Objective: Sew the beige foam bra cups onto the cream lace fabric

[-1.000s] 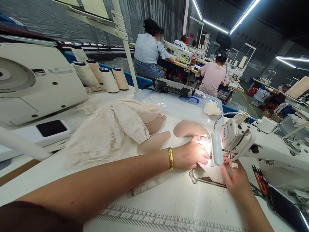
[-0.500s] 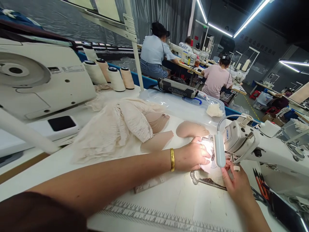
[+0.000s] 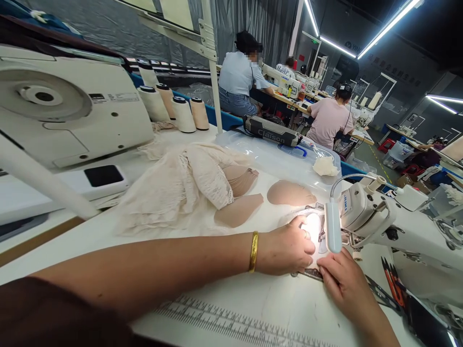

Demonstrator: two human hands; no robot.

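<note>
A white sewing machine (image 3: 361, 212) stands at the right, its small lamp (image 3: 333, 226) shining on a pale fabric piece (image 3: 311, 225) at the needle area. My left hand (image 3: 289, 246), with a gold bangle at the wrist, rests on this fabric with its fingers curled and pressed down. Close beside it, my right hand (image 3: 342, 277) has its thumb and fingers closed at the fabric's near edge. Glare and the lamp hide the needle and part of the fabric. Beige cut pieces (image 3: 238, 211) lie beyond my left forearm.
Cream lace fabric (image 3: 170, 193) is heaped at the left, near several thread cones (image 3: 184, 115). A clear plastic lid (image 3: 235, 144) lies behind. Along the front runs a ruler strip (image 3: 231, 323); orange-handled snips (image 3: 392, 284) lie right. Two co-workers (image 3: 237, 72) sit farther back.
My right hand has moved left, close to my left hand, from beneath the machine head. My left hand has come slightly nearer with the fabric. The view has shifted a little.
</note>
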